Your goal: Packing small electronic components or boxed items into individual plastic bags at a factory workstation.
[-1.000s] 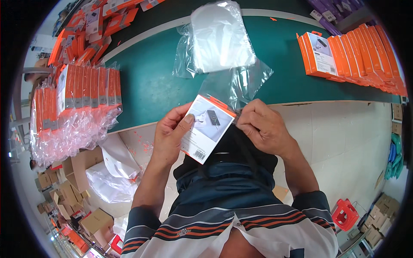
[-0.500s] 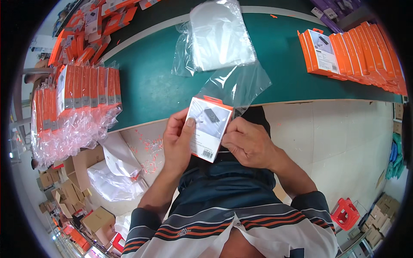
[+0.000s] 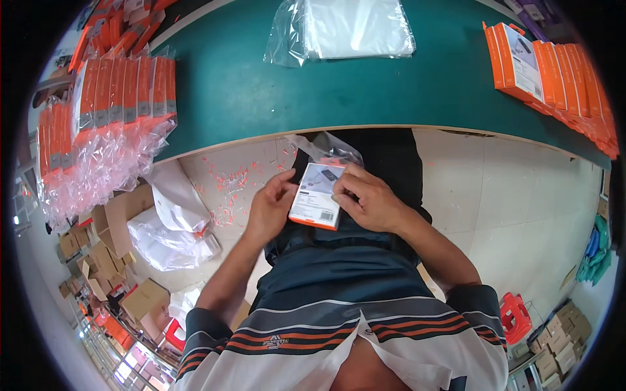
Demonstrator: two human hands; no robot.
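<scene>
At mid-frame my left hand (image 3: 270, 205) grasps the box (image 3: 313, 203); I can't tell what, if anything, my curled right hand (image 3: 370, 202) pinches. The frame's top edge cuts off the stacked bags (image 3: 355, 29).

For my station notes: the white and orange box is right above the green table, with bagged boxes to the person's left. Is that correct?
Not quite: the head view shows the white and orange box over the person's lap, not the green table. The bagged boxes are left, yes.
</scene>
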